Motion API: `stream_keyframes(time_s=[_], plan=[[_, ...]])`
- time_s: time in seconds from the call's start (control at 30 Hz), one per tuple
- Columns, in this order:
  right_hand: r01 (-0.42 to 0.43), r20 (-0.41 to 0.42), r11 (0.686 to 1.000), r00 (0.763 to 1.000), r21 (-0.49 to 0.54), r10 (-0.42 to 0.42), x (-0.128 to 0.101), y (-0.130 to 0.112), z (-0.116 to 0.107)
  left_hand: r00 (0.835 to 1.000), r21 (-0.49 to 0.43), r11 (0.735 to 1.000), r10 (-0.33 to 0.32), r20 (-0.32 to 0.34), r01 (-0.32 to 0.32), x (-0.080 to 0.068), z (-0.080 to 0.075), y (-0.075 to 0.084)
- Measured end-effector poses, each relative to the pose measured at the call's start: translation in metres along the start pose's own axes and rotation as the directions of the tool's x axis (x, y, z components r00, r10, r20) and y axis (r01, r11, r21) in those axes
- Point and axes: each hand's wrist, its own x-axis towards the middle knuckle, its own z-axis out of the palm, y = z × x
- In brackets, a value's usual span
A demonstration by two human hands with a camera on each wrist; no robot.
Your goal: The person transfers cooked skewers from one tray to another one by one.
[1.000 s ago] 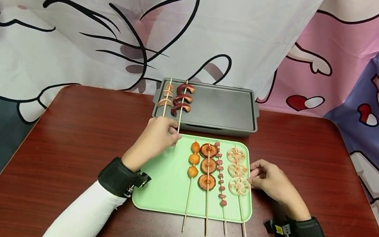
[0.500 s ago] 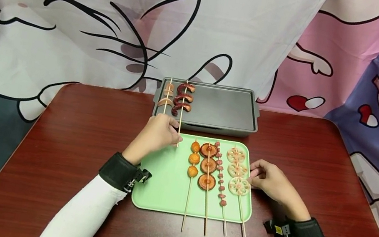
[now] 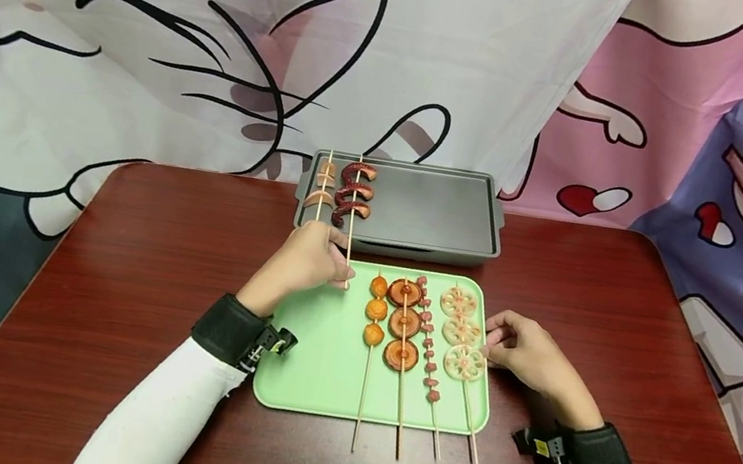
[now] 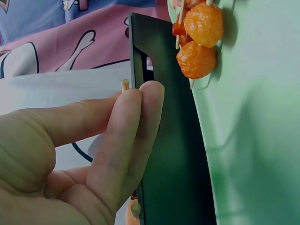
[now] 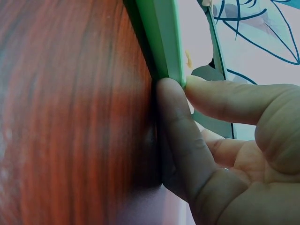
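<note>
In the head view my left hand (image 3: 308, 261) pinches the lower end of a skewer of dark red, curled tentacle-like pieces (image 3: 354, 191). Those pieces lie over the left part of a grey baking tray (image 3: 438, 211), beside a skewer of pale tan slices (image 3: 324, 182). The left wrist view shows the stick's tip (image 4: 125, 85) poking out between thumb and fingers. My right hand (image 5: 225, 140) grips the rim of a light green tray (image 5: 161, 37) between thumb and finger. On that tray lie skewers of orange balls (image 3: 376, 310), brown mushroom caps (image 3: 404, 322), small pink pieces (image 3: 428, 354) and lotus root slices (image 3: 462, 331).
Both trays stand on a reddish-brown wooden table (image 3: 127, 305), the grey one behind the green. Stick ends of several skewers overhang the green tray's front edge. A printed cloth (image 3: 507, 57) hangs behind the table.
The lower end of the held skewer has shifted slightly right with my left hand. My right hand keeps its grip on the green tray. The head view has turned slightly.
</note>
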Motion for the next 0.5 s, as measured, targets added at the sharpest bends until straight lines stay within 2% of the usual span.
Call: stream_keyframes(time_s=[0.07, 0.2, 0.5], plan=[[-0.003, -0.001, 1.000, 1.000, -0.007, 0.003, 0.0003, -0.0001, -0.0002, 1.000, -0.083, 0.996, -0.021, 0.020, 0.023, 0.0002, 0.0000, 0.0005], [-0.017, 0.000, 1.000, 1.000, 0.007, 0.017, 0.0007, 0.0005, 0.0005, 0.998, -0.230, 0.972, -0.041, 0.051, 0.052, 0.0010, -0.0002, 0.0004], [0.003, 0.006, 1.000, 1.000, 0.020, -0.003, 0.0006, -0.0015, 0.0012, 0.997, -0.343, 0.938, -0.027, 0.078, 0.052, 0.0018, -0.0018, -0.0087]])
